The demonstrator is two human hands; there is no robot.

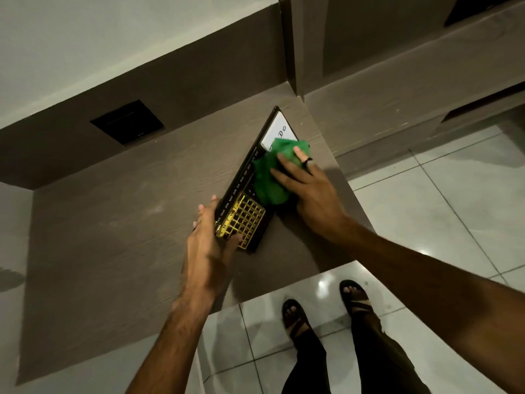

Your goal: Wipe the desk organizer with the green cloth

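The desk organizer (241, 203) is a black slab with a gold calendar grid, a row of month names and a white panel at its far end. It rests tilted on the brown desk (119, 223). My left hand (207, 240) grips its near end, thumb on the gold grid and fingers behind the edge. My right hand (306, 189) presses the crumpled green cloth (270, 177) flat against the organizer's middle, just below the white panel. The cloth hides part of the calendar face.
A black square socket plate (127, 122) is set into the brown back panel at the left. A vertical divider (292, 46) and shelves rise at the right. White tiled floor (426, 209) and my sandalled feet (324, 302) lie below the desk edge.
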